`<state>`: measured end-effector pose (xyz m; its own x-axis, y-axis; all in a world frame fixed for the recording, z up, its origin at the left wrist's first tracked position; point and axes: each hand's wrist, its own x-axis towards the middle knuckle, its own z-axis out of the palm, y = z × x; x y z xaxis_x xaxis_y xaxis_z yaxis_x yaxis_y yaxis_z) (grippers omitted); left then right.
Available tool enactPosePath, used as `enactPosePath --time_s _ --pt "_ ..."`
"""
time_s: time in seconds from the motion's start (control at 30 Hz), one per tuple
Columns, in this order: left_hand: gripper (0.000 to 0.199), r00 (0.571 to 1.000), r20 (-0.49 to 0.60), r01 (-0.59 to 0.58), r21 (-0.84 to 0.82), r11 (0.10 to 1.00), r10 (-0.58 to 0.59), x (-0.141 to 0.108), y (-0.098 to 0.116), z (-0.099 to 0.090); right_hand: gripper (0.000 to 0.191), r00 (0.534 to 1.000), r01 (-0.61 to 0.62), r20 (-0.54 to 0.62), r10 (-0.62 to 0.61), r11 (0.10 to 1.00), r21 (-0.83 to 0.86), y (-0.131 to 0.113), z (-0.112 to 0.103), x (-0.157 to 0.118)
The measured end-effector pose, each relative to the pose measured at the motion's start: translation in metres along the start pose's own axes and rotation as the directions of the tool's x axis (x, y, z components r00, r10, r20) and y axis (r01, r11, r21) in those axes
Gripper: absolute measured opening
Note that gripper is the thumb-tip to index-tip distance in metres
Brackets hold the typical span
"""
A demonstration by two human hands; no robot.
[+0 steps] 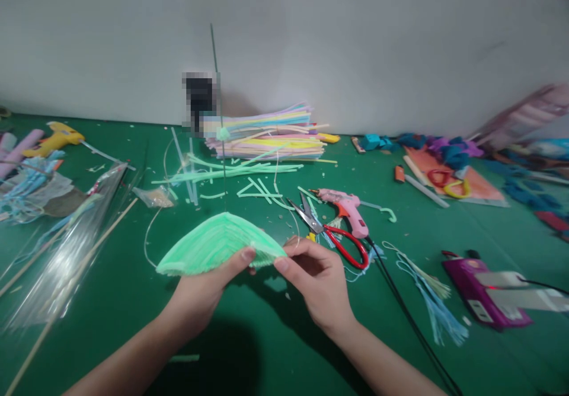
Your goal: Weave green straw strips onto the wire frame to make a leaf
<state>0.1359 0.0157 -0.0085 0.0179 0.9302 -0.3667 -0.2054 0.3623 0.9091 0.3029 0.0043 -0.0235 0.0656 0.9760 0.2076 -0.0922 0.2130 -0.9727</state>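
Observation:
A light-green, fuzzy, fan-shaped pipe-cleaner piece [213, 242] is held up over the table, its peak pointing away from me. My left hand [208, 286] grips it from below, thumb along its near edge; most of the other fingers are hidden. At the right corner, my right hand [315, 280] pinches the tip between thumb and forefinger. From each corner a pale thin wire [149, 239] curves outward. A thin dark stem [215, 58] with a small green tuft [223, 134] rises in line with the peak; I cannot tell whether it is joined there.
Beyond my hands lie loose green pipe cleaners [249, 171] and a multicoloured bundle [275, 138]. Red-handled scissors [347, 246] and a pink glue gun [351, 212] with a trailing cord sit to the right. A yellow glue gun [56, 139] and plastic sleeves [73, 254] are left, a purple box [482, 295] right.

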Motion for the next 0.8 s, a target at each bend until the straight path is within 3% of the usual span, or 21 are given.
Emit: enactPosePath --time_s 0.13,0.23,0.43,0.8 --pt "0.024 0.999 0.026 0.046 -0.139 0.989 -0.043 0.002 0.005 0.002 0.024 0.997 0.069 0.040 -0.068 0.997 -0.038 -0.001 -0.002 0.000" --pt "0.028 0.997 0.036 0.069 -0.220 0.973 -0.062 0.003 0.007 0.002 0.014 0.997 0.067 0.038 -0.066 0.997 -0.037 -0.003 -0.003 0.001" --pt "0.027 0.995 0.011 0.104 -0.154 0.983 -0.104 0.001 0.004 0.001 0.003 0.999 -0.037 -0.006 0.037 0.999 0.002 -0.004 -0.001 -0.002" --pt "0.023 0.999 0.053 0.009 -0.045 0.999 -0.007 0.004 -0.007 -0.002 0.015 0.999 0.003 -0.052 0.001 0.997 0.072 -0.004 0.007 -0.005"
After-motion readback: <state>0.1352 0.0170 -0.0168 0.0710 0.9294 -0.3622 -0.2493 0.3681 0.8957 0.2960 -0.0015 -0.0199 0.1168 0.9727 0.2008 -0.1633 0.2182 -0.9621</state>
